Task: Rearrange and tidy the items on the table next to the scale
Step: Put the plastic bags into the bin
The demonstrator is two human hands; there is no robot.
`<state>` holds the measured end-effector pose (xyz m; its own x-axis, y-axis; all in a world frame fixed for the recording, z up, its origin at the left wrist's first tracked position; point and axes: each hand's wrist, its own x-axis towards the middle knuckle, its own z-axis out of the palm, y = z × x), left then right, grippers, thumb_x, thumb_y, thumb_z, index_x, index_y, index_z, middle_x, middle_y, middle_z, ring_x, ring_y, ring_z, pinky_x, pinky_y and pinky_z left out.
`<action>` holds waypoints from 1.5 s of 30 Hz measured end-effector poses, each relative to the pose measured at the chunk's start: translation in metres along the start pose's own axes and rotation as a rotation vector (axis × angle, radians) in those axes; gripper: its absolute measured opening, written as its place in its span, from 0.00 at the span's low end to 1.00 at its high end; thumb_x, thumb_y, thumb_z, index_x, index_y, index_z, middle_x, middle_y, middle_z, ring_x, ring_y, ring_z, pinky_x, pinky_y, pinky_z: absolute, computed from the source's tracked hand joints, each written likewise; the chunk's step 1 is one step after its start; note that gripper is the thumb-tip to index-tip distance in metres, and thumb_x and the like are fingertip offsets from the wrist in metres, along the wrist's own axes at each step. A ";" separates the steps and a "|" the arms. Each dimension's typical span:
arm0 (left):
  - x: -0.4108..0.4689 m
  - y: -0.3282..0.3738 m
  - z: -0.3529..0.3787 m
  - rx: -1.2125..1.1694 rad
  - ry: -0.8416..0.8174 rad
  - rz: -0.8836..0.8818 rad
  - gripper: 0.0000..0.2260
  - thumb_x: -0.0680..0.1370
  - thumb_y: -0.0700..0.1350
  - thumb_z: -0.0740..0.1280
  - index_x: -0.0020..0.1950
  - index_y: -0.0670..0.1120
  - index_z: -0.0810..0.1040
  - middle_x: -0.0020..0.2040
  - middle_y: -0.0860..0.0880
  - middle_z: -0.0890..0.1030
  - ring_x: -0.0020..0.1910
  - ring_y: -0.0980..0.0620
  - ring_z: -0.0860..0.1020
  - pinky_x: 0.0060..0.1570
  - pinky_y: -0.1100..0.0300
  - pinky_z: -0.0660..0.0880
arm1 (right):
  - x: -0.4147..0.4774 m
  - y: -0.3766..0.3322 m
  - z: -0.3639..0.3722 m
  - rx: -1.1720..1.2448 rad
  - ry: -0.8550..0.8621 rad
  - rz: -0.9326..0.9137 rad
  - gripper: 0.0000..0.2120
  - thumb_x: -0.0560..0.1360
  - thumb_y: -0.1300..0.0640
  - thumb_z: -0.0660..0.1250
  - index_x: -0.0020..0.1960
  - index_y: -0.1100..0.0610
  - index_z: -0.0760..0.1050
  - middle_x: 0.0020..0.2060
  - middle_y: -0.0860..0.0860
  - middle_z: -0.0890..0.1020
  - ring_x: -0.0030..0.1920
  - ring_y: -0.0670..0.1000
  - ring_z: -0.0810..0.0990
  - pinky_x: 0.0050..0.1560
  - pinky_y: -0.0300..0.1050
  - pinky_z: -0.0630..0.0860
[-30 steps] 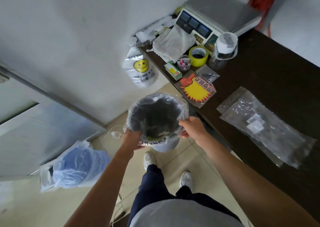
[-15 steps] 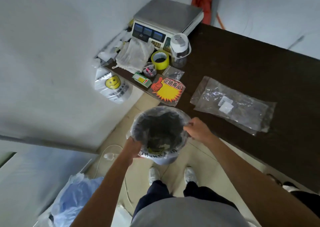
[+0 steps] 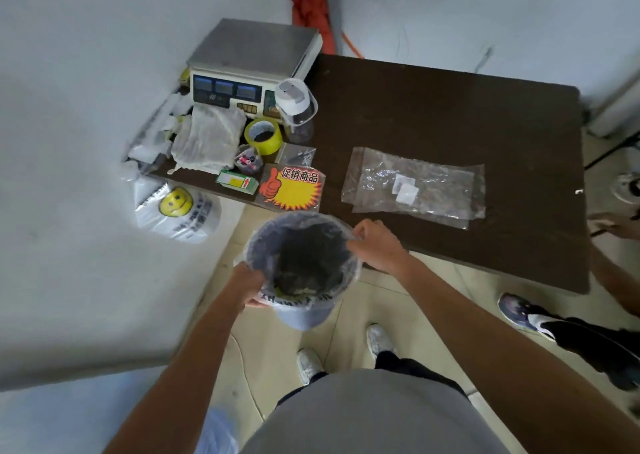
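a: where's the bin (image 3: 302,317)?
b: below the table's (image 3: 450,107) 6 o'clock edge. the tape roll (image 3: 267,145) and sign (image 3: 294,193) sit at 6 o'clock of the scale (image 3: 252,48).
a: grip?
b: left hand (image 3: 247,282) curled round the rim, right hand (image 3: 379,245) pinching the liner (image 3: 294,299). seems light. the film's slippery, so hold the stiff rim.

Place: looking like a small shop counter.
Scale: a price-computing scale (image 3: 254,58) is sitting upper centre on the dark table (image 3: 450,107).
Sign: a starburst promotion sign (image 3: 292,190) is lying mid-frame.
Bags: smiley carrier bags (image 3: 176,211) are hanging centre left.
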<state>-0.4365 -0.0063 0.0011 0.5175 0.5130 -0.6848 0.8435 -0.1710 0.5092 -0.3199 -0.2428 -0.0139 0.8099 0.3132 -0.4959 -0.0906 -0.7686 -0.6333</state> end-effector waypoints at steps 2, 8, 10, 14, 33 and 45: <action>0.005 0.001 -0.002 0.023 -0.006 0.016 0.13 0.82 0.35 0.59 0.66 0.43 0.72 0.54 0.40 0.77 0.34 0.47 0.78 0.25 0.59 0.79 | -0.001 0.004 -0.001 -0.004 0.015 -0.005 0.13 0.74 0.47 0.67 0.55 0.52 0.74 0.54 0.52 0.76 0.48 0.50 0.77 0.41 0.44 0.69; -0.002 0.015 -0.015 0.075 -0.094 -0.012 0.12 0.82 0.42 0.66 0.63 0.38 0.77 0.62 0.40 0.81 0.58 0.41 0.81 0.50 0.62 0.74 | 0.002 0.016 -0.010 -0.163 0.186 -0.090 0.19 0.77 0.49 0.65 0.65 0.56 0.73 0.63 0.55 0.73 0.60 0.55 0.75 0.55 0.47 0.72; 0.000 0.019 -0.012 0.068 -0.097 0.022 0.12 0.82 0.33 0.62 0.64 0.34 0.75 0.60 0.35 0.78 0.56 0.34 0.81 0.46 0.49 0.82 | 0.006 0.022 -0.017 -0.241 0.290 -0.109 0.21 0.78 0.53 0.65 0.69 0.57 0.70 0.65 0.56 0.71 0.64 0.56 0.73 0.59 0.51 0.73; -0.001 0.030 -0.014 0.107 -0.107 -0.030 0.12 0.82 0.32 0.60 0.64 0.35 0.74 0.60 0.33 0.78 0.51 0.31 0.82 0.25 0.52 0.81 | 0.016 0.037 -0.038 -0.443 0.384 -0.103 0.26 0.78 0.55 0.64 0.74 0.60 0.64 0.68 0.57 0.71 0.68 0.59 0.70 0.66 0.56 0.70; -0.013 0.045 -0.006 0.270 -0.035 0.054 0.14 0.82 0.36 0.59 0.66 0.33 0.72 0.45 0.40 0.77 0.35 0.46 0.81 0.23 0.60 0.78 | 0.044 0.046 -0.057 -0.328 0.583 -0.334 0.13 0.82 0.56 0.59 0.59 0.56 0.81 0.49 0.57 0.83 0.50 0.58 0.81 0.49 0.50 0.75; -0.029 0.049 -0.008 0.344 -0.049 0.120 0.06 0.80 0.33 0.59 0.46 0.37 0.73 0.48 0.38 0.77 0.47 0.43 0.82 0.24 0.69 0.74 | 0.007 -0.028 0.029 -0.220 -0.205 -0.446 0.13 0.81 0.52 0.60 0.57 0.45 0.83 0.52 0.44 0.85 0.48 0.44 0.82 0.58 0.45 0.76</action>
<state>-0.4111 -0.0233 0.0502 0.6148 0.4327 -0.6594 0.7713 -0.5043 0.3882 -0.3283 -0.2029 -0.0168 0.6102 0.7217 -0.3270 0.3780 -0.6279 -0.6804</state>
